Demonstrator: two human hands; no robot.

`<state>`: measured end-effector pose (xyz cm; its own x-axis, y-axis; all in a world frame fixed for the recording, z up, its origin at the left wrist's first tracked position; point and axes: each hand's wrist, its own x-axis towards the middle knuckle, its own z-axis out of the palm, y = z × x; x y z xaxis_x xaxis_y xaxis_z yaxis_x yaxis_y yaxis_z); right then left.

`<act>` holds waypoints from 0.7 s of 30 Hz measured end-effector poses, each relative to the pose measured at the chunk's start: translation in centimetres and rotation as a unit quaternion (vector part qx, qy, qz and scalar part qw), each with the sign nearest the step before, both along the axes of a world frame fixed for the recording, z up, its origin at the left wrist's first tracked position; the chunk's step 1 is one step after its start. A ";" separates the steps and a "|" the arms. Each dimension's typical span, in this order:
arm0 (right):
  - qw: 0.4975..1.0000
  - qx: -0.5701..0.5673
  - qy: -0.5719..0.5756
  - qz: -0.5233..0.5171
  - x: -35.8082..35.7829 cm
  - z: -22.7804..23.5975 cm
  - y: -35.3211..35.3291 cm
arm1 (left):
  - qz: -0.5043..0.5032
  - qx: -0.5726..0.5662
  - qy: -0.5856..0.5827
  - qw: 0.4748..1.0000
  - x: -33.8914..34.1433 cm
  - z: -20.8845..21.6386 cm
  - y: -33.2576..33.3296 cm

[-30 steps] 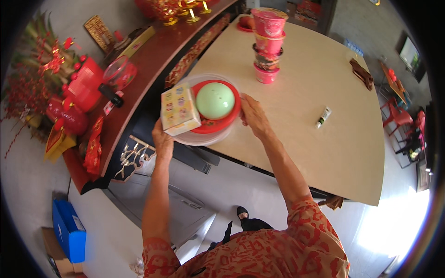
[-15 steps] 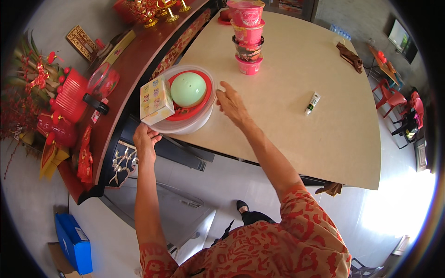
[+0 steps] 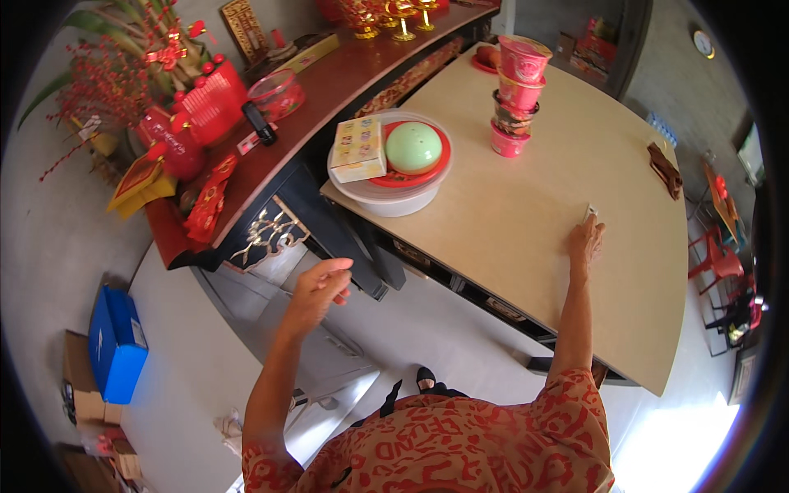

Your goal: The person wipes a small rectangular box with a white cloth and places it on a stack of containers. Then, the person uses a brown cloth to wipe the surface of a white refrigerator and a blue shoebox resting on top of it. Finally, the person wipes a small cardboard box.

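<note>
On the tan tabletop (image 3: 493,222), my right hand (image 3: 585,244) has its fingers closed over a small white tube (image 3: 591,211); one end sticks out past the fingertips and the rest is hidden. My left hand (image 3: 319,294) hangs in the air in front of the table, empty, with its fingers loosely bent and apart. Beyond it, at the table's left end, stands a round white tub (image 3: 394,204). A red plate (image 3: 411,182), a pale green dome-shaped thing (image 3: 413,148) and a patterned cardboard box (image 3: 359,150) rest on top of it.
Several pink and dark tubs (image 3: 521,90) rise in a stack at the table's far side. A brown cloth (image 3: 665,171) lies near the right edge. A dark red wooden altar table (image 3: 304,123) with red and gold ornaments borders the left. A blue box (image 3: 119,345) sits lower left.
My right hand has moved from beside the tub over to the tube and closed on it. My left hand has come off the tub toward me. The view has shifted to the right.
</note>
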<state>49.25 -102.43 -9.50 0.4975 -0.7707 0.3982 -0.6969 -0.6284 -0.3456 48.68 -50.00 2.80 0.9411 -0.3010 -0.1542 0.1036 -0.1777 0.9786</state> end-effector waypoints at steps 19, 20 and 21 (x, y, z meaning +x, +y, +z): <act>0.690 0.180 -0.335 0.616 2.7 15.1 33.2 | 0.073 -0.002 -0.021 0.997 -7.9 0.1 3.2; 0.679 0.169 -0.342 0.627 3.7 15.6 35.2 | 0.094 0.014 -0.051 0.994 -8.7 -0.1 3.7; 0.669 0.158 -0.348 0.638 4.9 15.9 37.3 | 0.116 0.027 -0.080 0.990 -9.3 -0.4 4.3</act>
